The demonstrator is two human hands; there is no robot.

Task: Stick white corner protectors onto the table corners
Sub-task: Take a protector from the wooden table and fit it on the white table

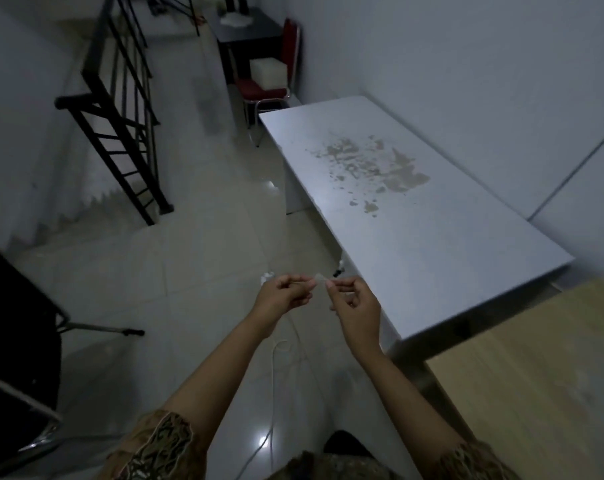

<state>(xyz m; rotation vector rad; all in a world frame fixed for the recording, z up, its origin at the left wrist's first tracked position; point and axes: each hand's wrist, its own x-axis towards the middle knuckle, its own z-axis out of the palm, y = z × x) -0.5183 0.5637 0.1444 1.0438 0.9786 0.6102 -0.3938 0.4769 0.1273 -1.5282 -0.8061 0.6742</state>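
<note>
1. At the bottom edge of the view: two patterned sleeves (162,445), forearms reaching forward over a pale tiled floor (155,271). A white cord (276,375) runs along the floor beneath the arms.
2. Left hand (281,294): fingers curled, thumb and forefinger pinching one end of a small pale piece, taken to be a corner protector (317,279). Detail too small and blurred to confirm its shape.
3. Right hand (354,306): fingers curled likewise, pinching the other end of the same piece. The piece is held in the air between the two hands, just beside the near long edge of the white table (449,244), not touching it.
4. Near right: a light wooden table (536,375) butts against the near end of the white table.
5. White table top: brownish patches of worn surface (373,164) towards its far half. Far long edge lies against the wall.
6. Near left: a black chair (13,323).
7. Far: a black stair railing (120,109) at left; a red chair (276,74) beyond the far end of the white table, a white box (267,74) on its seat; a dark table (248,26) behind it.
</note>
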